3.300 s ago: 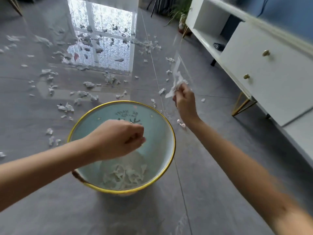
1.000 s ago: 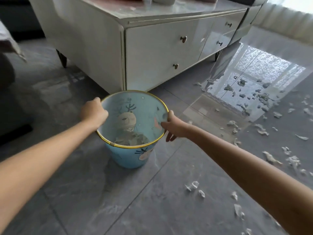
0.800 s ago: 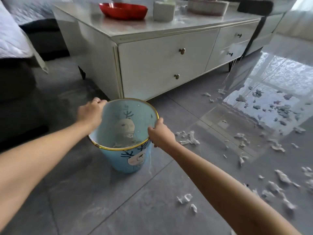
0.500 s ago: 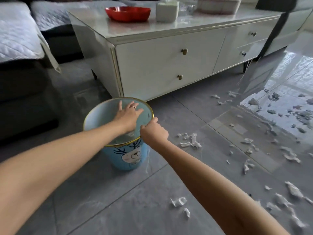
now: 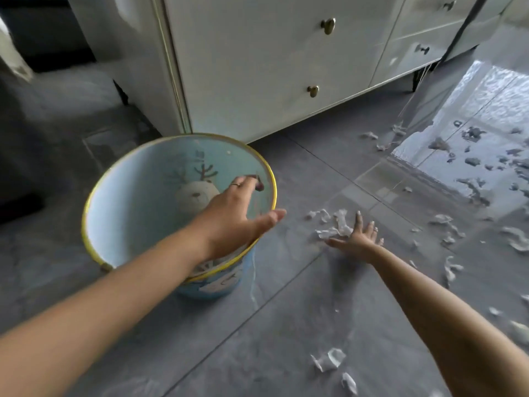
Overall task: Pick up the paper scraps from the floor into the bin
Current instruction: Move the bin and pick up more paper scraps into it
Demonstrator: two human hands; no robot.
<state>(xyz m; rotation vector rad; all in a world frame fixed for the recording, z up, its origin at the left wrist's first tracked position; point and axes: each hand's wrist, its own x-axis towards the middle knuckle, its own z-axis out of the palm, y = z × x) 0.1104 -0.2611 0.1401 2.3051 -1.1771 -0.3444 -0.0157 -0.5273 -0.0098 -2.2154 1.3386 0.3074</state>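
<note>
A light blue bin point(image 5: 120, 202) with a yellow rim and a reindeer picture stands on the grey floor before a white cabinet. My left hand point(image 5: 234, 213) hovers over the bin's right rim with fingers loosely spread, holding nothing. My right hand point(image 5: 357, 239) reaches out flat over the floor, fingers spread, its tips at a small pile of white paper scraps point(image 5: 335, 224) right of the bin. More scraps point(image 5: 329, 361) lie near my right forearm.
The white cabinet point(image 5: 257, 58) with brass knobs stands just behind the bin. Several scraps point(image 5: 449, 227) are strewn over the floor to the right, up to a bright window reflection point(image 5: 481, 116). A dark sofa base point(image 5: 34, 138) is at left.
My right hand has let go of the bin rim and stretched right to the scrap pile. My left hand moved across the bin's mouth to its right rim. The view tilted down.
</note>
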